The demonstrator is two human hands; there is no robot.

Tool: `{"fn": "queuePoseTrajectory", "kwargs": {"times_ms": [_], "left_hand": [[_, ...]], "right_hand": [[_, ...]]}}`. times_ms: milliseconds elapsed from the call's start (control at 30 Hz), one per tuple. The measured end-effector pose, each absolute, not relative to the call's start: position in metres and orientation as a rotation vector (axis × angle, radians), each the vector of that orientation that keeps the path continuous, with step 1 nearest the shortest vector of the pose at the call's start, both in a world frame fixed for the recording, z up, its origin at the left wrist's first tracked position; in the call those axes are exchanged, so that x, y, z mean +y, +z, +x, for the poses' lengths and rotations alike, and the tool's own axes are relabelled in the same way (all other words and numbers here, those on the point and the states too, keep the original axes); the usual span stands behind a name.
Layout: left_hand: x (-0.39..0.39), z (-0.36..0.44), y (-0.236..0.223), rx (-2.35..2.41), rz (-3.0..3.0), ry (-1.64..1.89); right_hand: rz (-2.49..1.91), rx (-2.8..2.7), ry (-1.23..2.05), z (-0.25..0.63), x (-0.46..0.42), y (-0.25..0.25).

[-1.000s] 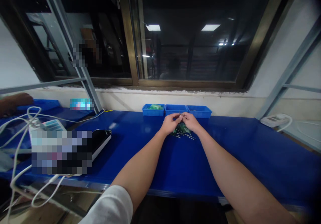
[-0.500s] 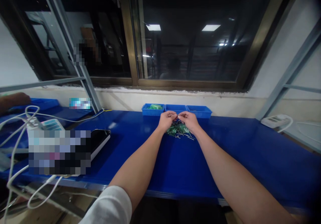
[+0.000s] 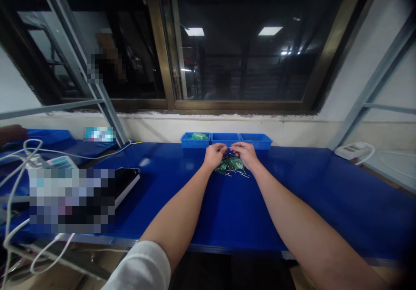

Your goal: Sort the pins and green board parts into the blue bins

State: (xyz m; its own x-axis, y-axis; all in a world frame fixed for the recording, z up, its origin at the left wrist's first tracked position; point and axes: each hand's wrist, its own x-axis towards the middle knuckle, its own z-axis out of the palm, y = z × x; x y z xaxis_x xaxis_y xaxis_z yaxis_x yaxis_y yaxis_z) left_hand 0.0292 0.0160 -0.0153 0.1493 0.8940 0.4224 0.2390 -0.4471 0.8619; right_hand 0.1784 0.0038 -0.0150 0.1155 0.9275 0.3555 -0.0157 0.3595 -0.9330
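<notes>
My left hand (image 3: 214,156) is closed in a pinch just above a small pile of green pieces and thin metal pins (image 3: 232,165) on the blue tabletop. Facing it, my right hand (image 3: 245,153) pinches too, its fingertips slightly apart from the left ones. Something thin and tiny seems to span the gap between them, too small to name. Right behind the hands three blue bins stand side by side. Light green pieces fill the left bin (image 3: 195,141); the middle bin (image 3: 225,137) and right bin (image 3: 255,141) show little of their contents.
On the left a phone-like black device (image 3: 128,176) lies beside a blurred-out area and looping white cables (image 3: 22,169). Another person's hand (image 3: 13,134) is near a further blue bin (image 3: 48,136). A white power strip (image 3: 352,150) rests at the right, by a metal post.
My fingertips have moved slightly apart, and more of the pile shows beneath them. The other person's hand has drawn left. The view has shifted a little.
</notes>
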Motion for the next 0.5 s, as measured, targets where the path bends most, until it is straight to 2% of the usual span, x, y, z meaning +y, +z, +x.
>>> {"fn": "queuePoseTrajectory", "kwargs": {"times_ms": [267,500], "left_hand": [[0.016,0.020,-0.012,1.394,1.849,1.360],[0.014,0.020,-0.012,1.524,1.975,1.260]], "right_hand": [[-1.186,-1.088,0.629,0.208,0.024,-0.016],[-1.261,-1.116,0.735,0.224,0.025,-0.017]]}}
